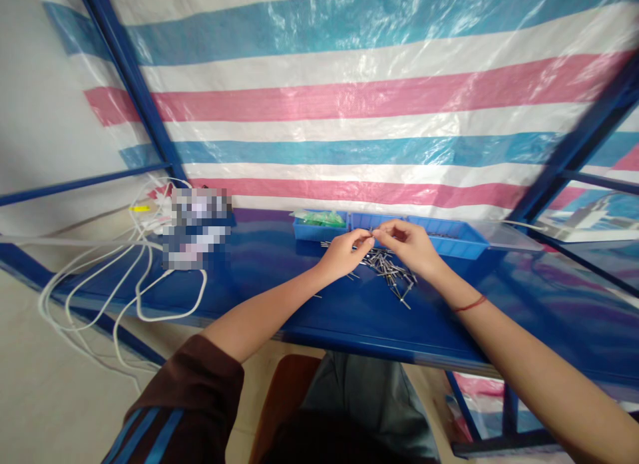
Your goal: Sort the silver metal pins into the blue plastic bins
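Observation:
My left hand (347,252) and my right hand (410,247) meet above the blue desk (259,277), fingertips almost touching. Both are closed in a pinch. Whatever sits between the fingertips is too small to make out. Right under them lies a loose pile of thin metal pins (390,269), which look like blind rivets. A few stray pins lie to the left of the pile, partly hidden by my left hand. Behind my hands stands a row of blue plastic bins (462,247); the right-hand one holds small dark pieces.
A green plastic bag (322,218) fills the leftmost bin. White cables (144,277) loop over the desk's left end, beside a blurred-out patch. Blue metal posts (130,84) frame the desk, and a striped plastic sheet (349,104) hangs behind it.

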